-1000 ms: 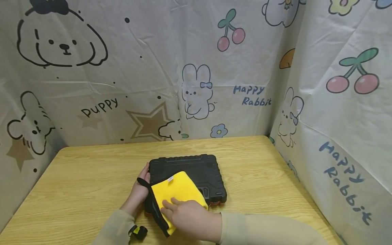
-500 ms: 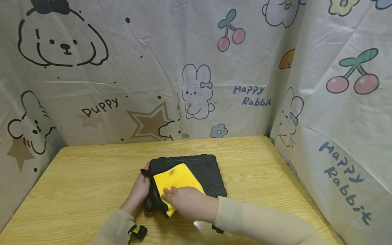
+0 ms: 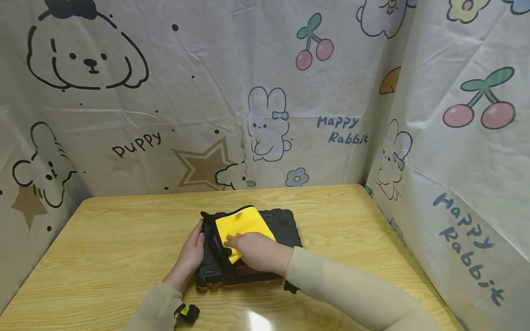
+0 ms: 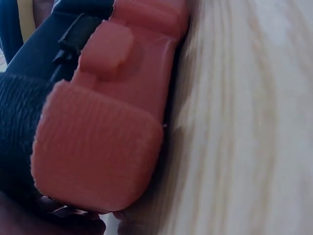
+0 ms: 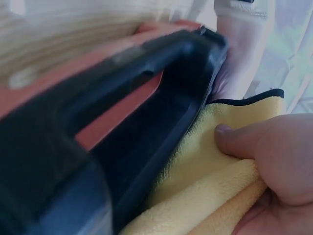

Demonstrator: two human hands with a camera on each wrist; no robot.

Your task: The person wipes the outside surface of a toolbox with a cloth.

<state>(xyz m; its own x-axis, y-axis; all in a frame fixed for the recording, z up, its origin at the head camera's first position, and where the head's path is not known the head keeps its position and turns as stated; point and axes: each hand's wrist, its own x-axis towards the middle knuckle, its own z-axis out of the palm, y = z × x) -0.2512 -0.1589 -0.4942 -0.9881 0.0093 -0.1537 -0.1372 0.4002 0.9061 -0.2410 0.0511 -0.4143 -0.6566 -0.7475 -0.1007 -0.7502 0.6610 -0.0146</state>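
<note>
A black plastic tool case [image 3: 286, 230] with a red-orange lower half [image 4: 98, 152] lies flat on the table. My left hand [image 3: 192, 252] holds the case at its left side; only some fingertips show at the corner in the left wrist view. My right hand [image 3: 262, 252] grips a yellow cloth [image 3: 244, 222] with black edging against the top of the lid. In the right wrist view, the thumb [image 5: 239, 139] lies on the bunched yellow cloth [image 5: 195, 166], beside the case's handle [image 5: 127, 93]. The other right fingers are partly hidden by the fold.
The wooden table [image 3: 124, 257] extends around the case on every side. Behind it and to the right hang white printed sheets [image 3: 198, 92]. A black-and-yellow strapped piece [image 3: 188, 313] sits at the left wrist, and a black one [image 3: 290, 287] at the right.
My right hand has moved away from me across the lid, taking the yellow cloth along and uncovering the case's front edge and handle. The left hand stays at the case's left side.
</note>
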